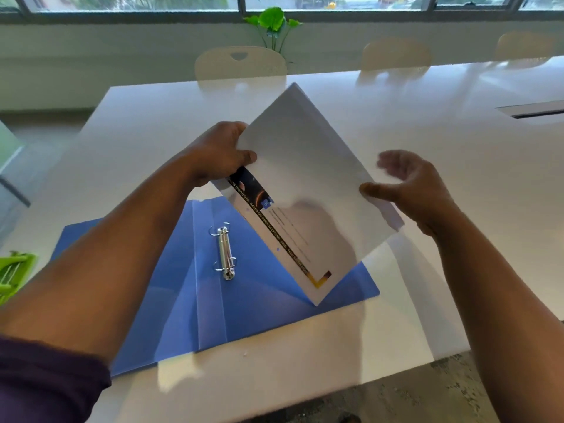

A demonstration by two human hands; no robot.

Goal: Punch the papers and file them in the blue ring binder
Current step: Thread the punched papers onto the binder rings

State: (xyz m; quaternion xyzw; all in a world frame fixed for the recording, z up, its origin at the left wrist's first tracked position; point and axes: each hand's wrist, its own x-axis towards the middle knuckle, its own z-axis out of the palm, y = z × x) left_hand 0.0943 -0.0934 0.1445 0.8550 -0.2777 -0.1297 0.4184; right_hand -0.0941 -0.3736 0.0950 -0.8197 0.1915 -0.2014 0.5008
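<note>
The left hand [219, 154] pinches the papers [308, 184] at their left edge, thumb on the top sheet and fingers curled behind. The right hand [409, 187] hangs just beside the right edge of the sheets, fingers loosely spread and blurred, thumb pointing toward the paper; whether the thumb touches the edge I cannot tell, and it grips nothing that shows. The papers are held up in the air, tilted so one corner points away toward the chairs and the lowest corner hangs over the right flap of the binder [171, 300]. The top sheet is blank white; a printed page below it shows a dark strip of lettering along its left margin, with a small punched hole visible beside that strip.

The binder is blue and lies open and flat on the table [427, 117], directly under the hands. Its metal ring mechanism [225, 253] sits beside the spine fold, with two rings that look parted, and no sheets on them. The left forearm crosses above the binder's left flap, and a dark purple sleeve [45, 383] fills the lower left corner.

At the far left edge, a green object [13, 273] rests on the table, only partly in view. Beyond the table stand three pale chairs [241, 64], a leafy green plant [271, 21] and a row of windows. A dark slot [537, 111] is set into the tabletop on the right.
</note>
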